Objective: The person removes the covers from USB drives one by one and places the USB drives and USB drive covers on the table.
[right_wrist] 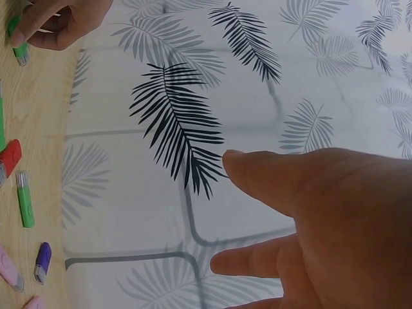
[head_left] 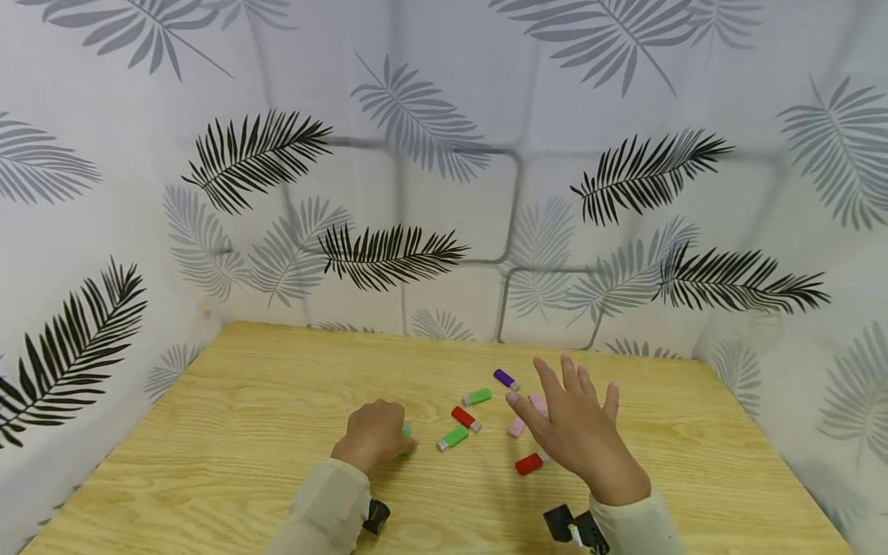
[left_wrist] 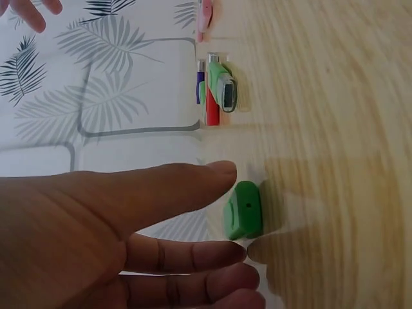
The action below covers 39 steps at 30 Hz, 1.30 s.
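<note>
My left hand (head_left: 375,433) is at the left of a loose group of USB sticks. Its thumb and forefinger pinch a green USB stick (left_wrist: 247,209), low over the wooden table; part of the stick is hidden by the thumb in the head view. Held up over the right side of the group is my right hand (head_left: 579,435), its fingers spread and nothing in them. Near it lie a red USB stick (head_left: 529,463) and two pink ones, partly covered by the hand, one pink USB stick (head_left: 516,427) being the nearer.
Between the hands lie two more green USB sticks, one green stick (head_left: 454,438) nearer, and another red stick (head_left: 465,418). A purple USB stick (head_left: 505,378) lies farther back. Behind the wooden table (head_left: 229,432) hangs a leaf-patterned curtain (head_left: 444,193).
</note>
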Available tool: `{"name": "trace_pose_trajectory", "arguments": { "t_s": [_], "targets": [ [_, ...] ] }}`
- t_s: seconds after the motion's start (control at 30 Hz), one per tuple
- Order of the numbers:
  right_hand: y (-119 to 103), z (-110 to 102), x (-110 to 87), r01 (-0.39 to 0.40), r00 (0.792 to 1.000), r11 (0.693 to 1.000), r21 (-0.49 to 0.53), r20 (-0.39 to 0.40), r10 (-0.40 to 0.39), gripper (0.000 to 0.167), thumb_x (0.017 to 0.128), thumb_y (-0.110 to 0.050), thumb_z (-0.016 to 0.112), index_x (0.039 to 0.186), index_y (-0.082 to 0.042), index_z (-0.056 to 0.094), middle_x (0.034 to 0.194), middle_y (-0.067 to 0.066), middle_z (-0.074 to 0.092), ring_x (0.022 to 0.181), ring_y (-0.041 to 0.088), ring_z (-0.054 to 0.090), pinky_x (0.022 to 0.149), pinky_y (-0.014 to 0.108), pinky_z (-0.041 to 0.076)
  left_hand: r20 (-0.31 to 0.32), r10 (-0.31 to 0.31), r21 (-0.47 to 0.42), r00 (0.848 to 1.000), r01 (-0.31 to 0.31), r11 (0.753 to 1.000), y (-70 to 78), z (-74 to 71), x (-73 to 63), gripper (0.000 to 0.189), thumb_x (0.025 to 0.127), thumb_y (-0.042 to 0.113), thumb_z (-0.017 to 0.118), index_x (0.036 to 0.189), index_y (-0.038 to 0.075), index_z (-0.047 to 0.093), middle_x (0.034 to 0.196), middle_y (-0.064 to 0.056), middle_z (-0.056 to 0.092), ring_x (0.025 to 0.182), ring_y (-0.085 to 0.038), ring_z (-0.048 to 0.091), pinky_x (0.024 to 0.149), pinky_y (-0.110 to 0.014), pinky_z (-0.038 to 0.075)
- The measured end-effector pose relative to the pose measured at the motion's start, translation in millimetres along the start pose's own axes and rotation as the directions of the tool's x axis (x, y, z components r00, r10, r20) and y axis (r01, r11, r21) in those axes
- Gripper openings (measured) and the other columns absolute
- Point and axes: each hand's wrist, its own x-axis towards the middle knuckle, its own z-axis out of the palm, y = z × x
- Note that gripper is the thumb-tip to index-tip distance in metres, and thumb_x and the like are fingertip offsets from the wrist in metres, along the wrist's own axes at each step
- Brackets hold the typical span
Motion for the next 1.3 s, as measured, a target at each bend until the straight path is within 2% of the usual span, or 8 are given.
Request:
{"name": "trace_pose_trajectory", "arguments": {
  "t_s": [0.2, 0.4, 0.67, 0.77, 0.93, 1.07, 1.17, 1.3],
  "targets": [
    [-0.4, -0.1, 0.2, -0.004, 1.000, 1.000, -0.006, 0.006, 0.004, 0.082, 0.094, -0.068, 0.035, 0.151, -0.009, 0.030, 0.155, 0.030, 0.012, 0.139, 0.054, 0.007, 0.099, 0.072, -0.013, 0.012, -0.006, 0.008, 1.000, 0.006, 1.000, -2.1, 1.3, 2.1, 0.030, 0.076, 0.025, 0.083, 0.069, 0.009, 0.059, 0.058, 0.001, 0.051, 0.050, -0.012, 0.043, 0.046, -0.028, 0.038],
    [-1.0, 0.0, 0.4, -0.006, 1.000, 1.000, -0.007, 0.009, 0.006, 0.089, 0.090, -0.074, 0.031, 0.150, -0.009, 0.032, 0.155, 0.030, 0.014, 0.139, 0.054, 0.010, 0.099, 0.073, -0.014, 0.025, 0.011, 0.017, 1.000, -0.012, 1.000, -3.3, -0.9, 1.2, 0.024, 0.075, 0.019, 0.084, 0.076, 0.006, 0.064, 0.063, -0.001, 0.057, 0.053, -0.014, 0.051, 0.051, -0.031, 0.046],
    [0.5, 1.0, 1.3, -0.007, 1.000, 1.000, -0.007, 0.009, 0.007, 0.086, 0.091, -0.072, 0.035, 0.148, -0.007, 0.035, 0.154, 0.030, 0.017, 0.139, 0.054, 0.010, 0.098, 0.072, -0.016, 0.023, 0.040, 0.024, 0.999, -0.040, 0.999, -3.5, -2.9, -0.7, 0.026, 0.073, 0.018, 0.086, 0.078, 0.005, 0.064, 0.062, 0.000, 0.056, 0.053, -0.012, 0.047, 0.051, -0.030, 0.044],
    [1.1, 1.4, 1.4, -0.006, 1.000, 1.000, -0.008, 0.008, 0.006, 0.084, 0.092, -0.070, 0.038, 0.147, -0.007, 0.037, 0.153, 0.030, 0.019, 0.139, 0.053, 0.012, 0.099, 0.073, -0.014, 0.018, 0.054, 0.022, 0.998, -0.055, 0.998, -2.0, -7.0, -1.6, 0.025, 0.076, 0.019, 0.083, 0.074, 0.005, 0.062, 0.057, 0.000, 0.052, 0.049, -0.012, 0.042, 0.049, -0.028, 0.040],
    [1.8, 2.3, 1.4, -0.014, 1.000, 1.000, -0.021, 0.011, 0.014, 0.077, 0.094, -0.063, 0.043, 0.143, -0.004, 0.042, 0.149, 0.031, 0.027, 0.136, 0.052, 0.023, 0.102, 0.074, 0.000, 0.006, 0.081, -0.006, 0.997, -0.081, 0.997, 2.7, -17.2, -3.9, 0.030, 0.082, 0.021, 0.079, 0.067, 0.010, 0.056, 0.056, 0.003, 0.048, 0.048, -0.010, 0.039, 0.046, -0.026, 0.036],
    [2.2, 2.8, 1.1, -0.013, 1.000, 0.999, -0.048, -0.002, 0.013, 0.071, 0.096, -0.056, 0.048, 0.141, 0.000, 0.044, 0.145, 0.032, 0.034, 0.130, 0.053, 0.033, 0.102, 0.073, 0.011, -0.032, 0.147, -0.080, 0.989, -0.149, 0.986, 7.3, -26.8, -9.0, 0.030, 0.081, 0.014, 0.076, 0.065, 0.014, 0.050, 0.057, 0.004, 0.046, 0.049, -0.010, 0.038, 0.046, -0.025, 0.032],
    [2.3, 2.7, 0.8, 0.003, 1.000, 0.997, -0.071, -0.030, -0.005, 0.067, 0.096, -0.051, 0.050, 0.138, 0.002, 0.046, 0.141, 0.032, 0.040, 0.124, 0.054, 0.041, 0.099, 0.071, 0.024, -0.070, 0.219, -0.137, 0.973, -0.227, 0.964, 12.2, -35.0, -13.6, 0.030, 0.081, 0.011, 0.074, 0.067, 0.015, 0.048, 0.058, 0.005, 0.044, 0.049, -0.009, 0.036, 0.047, -0.024, 0.029],
    [1.6, 1.6, 0.4, 0.007, 0.998, 0.999, -0.051, -0.063, -0.010, 0.062, 0.096, -0.045, 0.054, 0.135, 0.003, 0.049, 0.134, 0.028, 0.049, 0.118, 0.048, 0.048, 0.090, 0.064, 0.039, -0.091, 0.310, -0.216, 0.946, -0.323, 0.921, 20.3, -47.4, -19.5, 0.026, 0.085, 0.013, 0.073, 0.074, 0.015, 0.049, 0.060, 0.005, 0.045, 0.050, -0.008, 0.037, 0.049, -0.025, 0.031]
  ]
}}
